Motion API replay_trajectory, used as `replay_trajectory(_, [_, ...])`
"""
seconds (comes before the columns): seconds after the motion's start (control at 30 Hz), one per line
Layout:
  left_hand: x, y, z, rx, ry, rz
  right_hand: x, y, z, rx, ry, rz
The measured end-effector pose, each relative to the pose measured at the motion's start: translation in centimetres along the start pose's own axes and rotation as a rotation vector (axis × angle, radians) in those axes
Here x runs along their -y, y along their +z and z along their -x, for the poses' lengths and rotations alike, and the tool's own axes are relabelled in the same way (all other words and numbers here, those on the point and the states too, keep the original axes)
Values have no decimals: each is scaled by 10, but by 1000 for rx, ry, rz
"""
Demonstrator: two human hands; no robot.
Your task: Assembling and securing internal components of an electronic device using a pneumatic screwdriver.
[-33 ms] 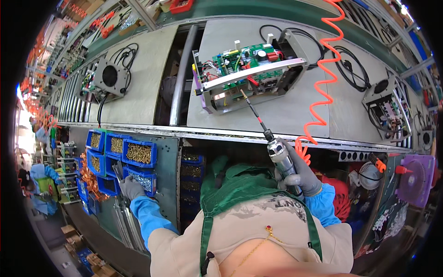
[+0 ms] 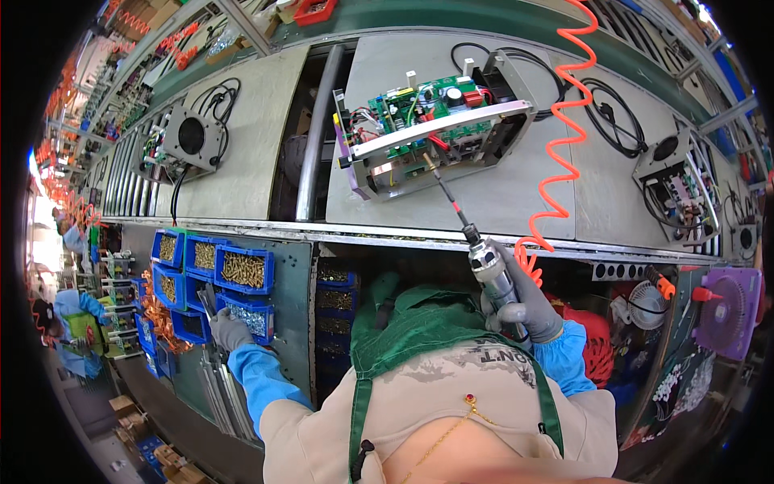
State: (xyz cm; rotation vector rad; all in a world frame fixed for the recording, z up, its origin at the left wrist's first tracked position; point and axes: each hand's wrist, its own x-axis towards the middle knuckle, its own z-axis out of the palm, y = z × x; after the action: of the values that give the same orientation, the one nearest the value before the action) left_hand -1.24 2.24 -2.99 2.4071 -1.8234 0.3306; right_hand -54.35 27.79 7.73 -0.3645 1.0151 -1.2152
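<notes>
My right hand [image 2: 528, 306] is wrapped round a silver air screwdriver [image 2: 496, 278] with a long bit pointing up and left. The brass-coloured bit tip appears at the near side of an open electronic unit [image 2: 439, 121], which has a green circuit board, purple end panel and pale metal bar. Whether the tip touches the unit I cannot tell. Over at the left, my gloved left hand [image 2: 230, 329] is closed on a thin grey metal strip [image 2: 206, 300], beside blue bins of small fasteners [image 2: 246, 270]. Part of its grip is hidden.
Several long metal strips [image 2: 226, 395] lie below my left hand. An orange coiled hose [image 2: 564, 153] hangs down on the right. Similar units with black cables stand on the bench, one at left [image 2: 193, 133], one at right [image 2: 677, 189]. A purple fan [image 2: 726, 313] stands far right.
The screwdriver's bit tip has shifted slightly to the right along the unit. My left hand stays by the bins.
</notes>
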Motion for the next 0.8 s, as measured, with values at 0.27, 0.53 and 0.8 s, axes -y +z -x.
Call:
replay_trajectory(0.27, [-226,-114,-8,-165,637,1011,7,0,-13,-108,-98,50])
replay_trajectory(0.53, [-415,-180,45,66,1291,1160,7,1,-19,-172,-78,152])
replay_trajectory(0.8, [-454,-165,28,292,1501,882,27,23,-11,-395,-242,849])
